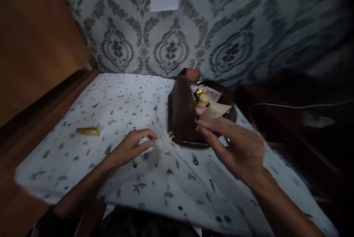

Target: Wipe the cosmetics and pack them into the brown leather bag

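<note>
Head view shows a brown zippered bag [181,110] on the patterned surface [132,100], its yellow-and-pink contents [204,100] blurred, small lettering unreadable. Right hand [240,146] covers part of its edge; whether it grips anything, I cannot tell. Left hand [132,146], fingertips slightly apart, is nearby.

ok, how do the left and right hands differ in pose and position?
Position: left hand is over the patterned cloth, left of the brown bag; right hand is at the bag's opening.
Fingers: left hand curls loosely around a gap; right hand's thumb and forefinger nearly meet, grip unclear.
Shared: both bare.
</note>
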Action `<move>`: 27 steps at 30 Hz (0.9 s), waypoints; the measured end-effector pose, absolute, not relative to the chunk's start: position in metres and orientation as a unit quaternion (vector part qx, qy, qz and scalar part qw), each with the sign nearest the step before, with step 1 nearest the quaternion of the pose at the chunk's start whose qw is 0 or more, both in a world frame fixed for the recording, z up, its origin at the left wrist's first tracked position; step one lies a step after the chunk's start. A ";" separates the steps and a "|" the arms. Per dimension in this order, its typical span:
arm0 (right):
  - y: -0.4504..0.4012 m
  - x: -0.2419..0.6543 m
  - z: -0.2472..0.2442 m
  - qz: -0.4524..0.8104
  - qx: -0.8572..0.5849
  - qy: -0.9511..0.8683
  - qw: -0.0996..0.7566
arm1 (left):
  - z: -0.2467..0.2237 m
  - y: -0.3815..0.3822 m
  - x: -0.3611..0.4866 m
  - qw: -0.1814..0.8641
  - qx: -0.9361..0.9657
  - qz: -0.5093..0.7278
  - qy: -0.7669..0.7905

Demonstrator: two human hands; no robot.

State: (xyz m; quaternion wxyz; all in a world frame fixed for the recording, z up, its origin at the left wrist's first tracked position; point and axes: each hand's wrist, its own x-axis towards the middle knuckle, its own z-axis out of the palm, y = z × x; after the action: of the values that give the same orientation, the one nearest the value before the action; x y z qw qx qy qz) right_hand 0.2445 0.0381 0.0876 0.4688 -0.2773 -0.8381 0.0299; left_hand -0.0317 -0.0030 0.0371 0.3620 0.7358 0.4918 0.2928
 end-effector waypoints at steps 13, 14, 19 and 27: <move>0.022 0.157 0.016 0.318 -0.229 -0.857 0.336 | 0.010 -0.045 -0.194 0.038 0.657 0.039 0.752; 0.021 0.152 0.014 0.341 -0.232 -0.854 0.317 | 0.008 -0.045 -0.198 0.038 0.660 0.038 0.750; 0.013 0.135 -0.004 0.490 -0.249 -0.787 0.279 | 0.018 -0.042 -0.179 0.031 0.663 0.103 0.741; 0.007 0.135 -0.020 0.727 -0.238 -0.548 0.339 | 0.034 -0.026 -0.066 0.125 0.820 0.206 0.519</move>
State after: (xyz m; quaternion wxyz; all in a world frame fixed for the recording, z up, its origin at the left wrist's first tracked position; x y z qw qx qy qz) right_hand 0.1353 0.0068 -0.0205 0.3389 -0.2383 -0.5477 0.7269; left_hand -0.0664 -0.0264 0.0337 0.1246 0.8201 0.5192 0.2057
